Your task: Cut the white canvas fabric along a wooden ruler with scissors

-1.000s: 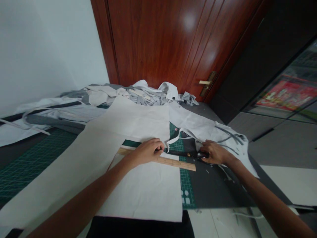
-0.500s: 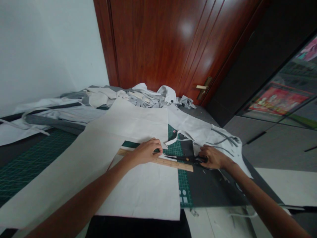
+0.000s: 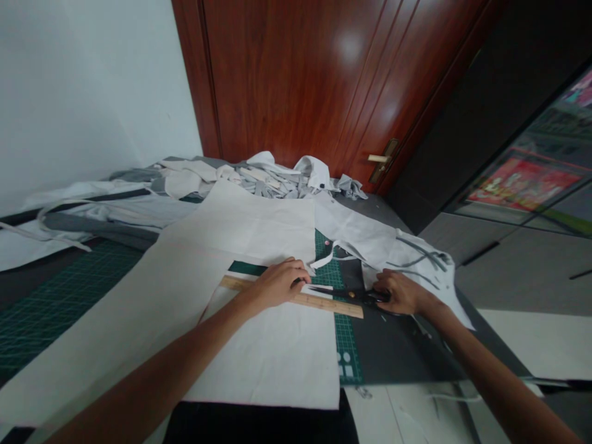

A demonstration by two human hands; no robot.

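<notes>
From here I see the right hand [image 3: 400, 291] closed around the handles of black scissors [image 3: 366, 297], their slim blades pointing at the left hand [image 3: 280, 282]. That one bends its fingers over a flat wooden ruler [image 3: 326, 303]; whether they pinch anything, I can't tell. I'd keep those fingertips clear of the blade tips and the matte, pale cloth [image 3: 277, 354] flat beneath them. Below the scissors, a gridded green mat [image 3: 348, 345] edges the dark worktop [image 3: 398, 348].
</notes>
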